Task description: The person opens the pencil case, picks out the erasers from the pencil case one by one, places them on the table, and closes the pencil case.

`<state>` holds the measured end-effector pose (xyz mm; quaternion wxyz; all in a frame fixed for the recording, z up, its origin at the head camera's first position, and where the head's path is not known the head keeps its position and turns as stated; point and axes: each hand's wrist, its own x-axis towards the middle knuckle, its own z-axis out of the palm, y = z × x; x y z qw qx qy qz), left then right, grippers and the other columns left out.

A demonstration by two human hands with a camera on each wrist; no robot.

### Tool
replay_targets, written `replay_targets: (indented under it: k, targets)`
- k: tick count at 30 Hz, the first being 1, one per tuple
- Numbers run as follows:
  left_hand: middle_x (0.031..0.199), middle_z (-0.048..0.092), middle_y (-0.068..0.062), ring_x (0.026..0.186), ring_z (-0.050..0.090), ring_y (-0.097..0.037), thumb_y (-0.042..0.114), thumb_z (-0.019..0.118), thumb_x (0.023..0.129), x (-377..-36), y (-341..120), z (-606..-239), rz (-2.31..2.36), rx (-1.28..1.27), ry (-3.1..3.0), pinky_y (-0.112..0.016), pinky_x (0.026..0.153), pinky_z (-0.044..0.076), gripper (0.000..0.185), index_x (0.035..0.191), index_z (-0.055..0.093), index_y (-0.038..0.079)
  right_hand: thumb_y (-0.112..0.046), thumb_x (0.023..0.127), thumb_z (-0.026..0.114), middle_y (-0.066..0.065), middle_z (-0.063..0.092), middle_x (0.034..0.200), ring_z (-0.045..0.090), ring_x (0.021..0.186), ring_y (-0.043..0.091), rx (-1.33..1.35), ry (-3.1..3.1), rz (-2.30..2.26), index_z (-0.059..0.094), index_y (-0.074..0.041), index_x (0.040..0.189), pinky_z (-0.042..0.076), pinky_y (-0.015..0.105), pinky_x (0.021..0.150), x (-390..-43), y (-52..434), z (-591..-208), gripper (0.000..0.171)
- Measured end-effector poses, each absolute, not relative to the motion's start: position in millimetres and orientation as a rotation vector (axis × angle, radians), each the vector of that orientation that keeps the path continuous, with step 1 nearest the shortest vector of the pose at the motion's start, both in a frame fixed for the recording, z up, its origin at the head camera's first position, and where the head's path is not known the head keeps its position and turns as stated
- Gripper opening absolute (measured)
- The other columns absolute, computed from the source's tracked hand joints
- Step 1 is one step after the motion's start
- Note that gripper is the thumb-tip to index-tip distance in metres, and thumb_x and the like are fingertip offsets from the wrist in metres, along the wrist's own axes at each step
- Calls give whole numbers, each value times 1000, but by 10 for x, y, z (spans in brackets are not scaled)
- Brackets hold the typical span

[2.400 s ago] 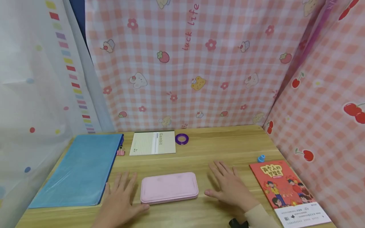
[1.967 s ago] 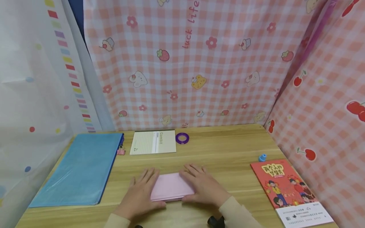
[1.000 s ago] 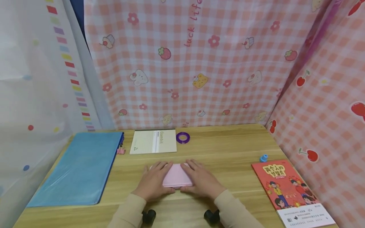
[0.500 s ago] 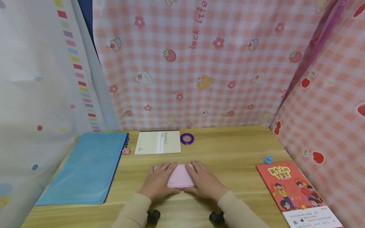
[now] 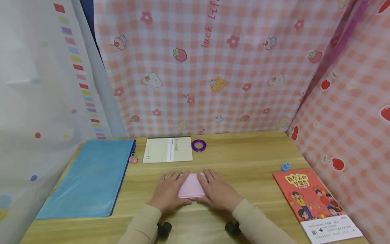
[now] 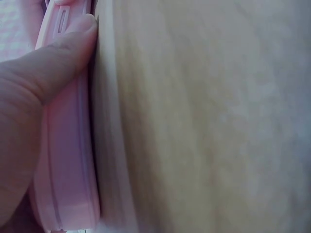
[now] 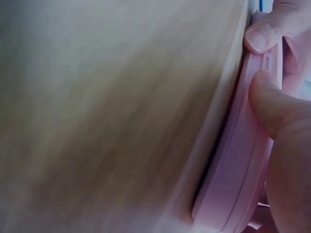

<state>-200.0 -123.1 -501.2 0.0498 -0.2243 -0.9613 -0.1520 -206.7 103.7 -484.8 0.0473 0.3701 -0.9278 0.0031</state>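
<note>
Both hands lie on the pink case (image 5: pixel 191 185), which sits flat on the desk (image 5: pixel 250 159) in front of the cream notepad (image 5: pixel 168 149), between the blue folder (image 5: pixel 88 179) and the red book (image 5: pixel 307 198). The left hand (image 5: pixel 168 190) covers the case's left end and the right hand (image 5: pixel 220 190) its right end, with only a middle strip of pink showing between them. Each grip is wrapped around the case: the fingers lie across the top, while the wrist views show the left thumb (image 6: pixel 53 63) and the right thumb (image 7: pixel 272 104) pressed along the near seam, beside a small slot in the edge.

This looks like the opening step, thumbs set at the seam and the lid not yet lifted. The next move probably calls for the thumbs to pry upward at the seam while the fingers steady the case against the desk, so it does not slide towards the notepad.
</note>
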Motion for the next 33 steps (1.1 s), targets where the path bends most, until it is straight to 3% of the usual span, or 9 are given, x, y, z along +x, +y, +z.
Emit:
replay_targets:
  k: [10, 18, 26, 33]
  targets:
    - [142, 47, -12, 130, 41, -36, 63, 76, 68, -2017, -1229, -5014, -445, -688, -2961, -63, 109, 26, 101, 149, 37, 16, -61, 94, 43, 23, 40, 144, 37, 133, 37, 1156, -2854, -129, 32, -4, 149, 31, 49, 112, -2095, 1026, -4822, 80]
    - [140, 48, -13, 129, 42, -35, 64, 78, 64, -2040, -1228, -5024, -445, -698, -2937, -64, 107, 29, 105, 148, 39, 15, -62, 93, 44, 21, 40, 144, 37, 134, 36, 1205, -2847, -61, 31, -4, 149, 31, 46, 113, -2132, 1084, -4797, 82]
    - [152, 29, -21, 136, 34, -38, 53, 85, 61, -1871, -1446, -5098, -896, -433, -2967, -53, 108, 35, 110, 150, 34, 12, -55, 84, 66, 14, 29, 154, 32, 138, 32, 1081, -2943, 621, 36, -18, 150, 33, 47, 111, -2138, 1398, -4947, 82]
    - [151, 33, -20, 137, 32, -37, 44, 85, 68, -1733, -1582, -5093, -1169, -338, -2902, -53, 112, 28, 106, 150, 30, 4, -46, 80, 74, 6, 31, 155, 29, 140, 26, 846, -2866, 1276, 50, -18, 141, 27, 48, 114, -2109, 1640, -5058, 72]
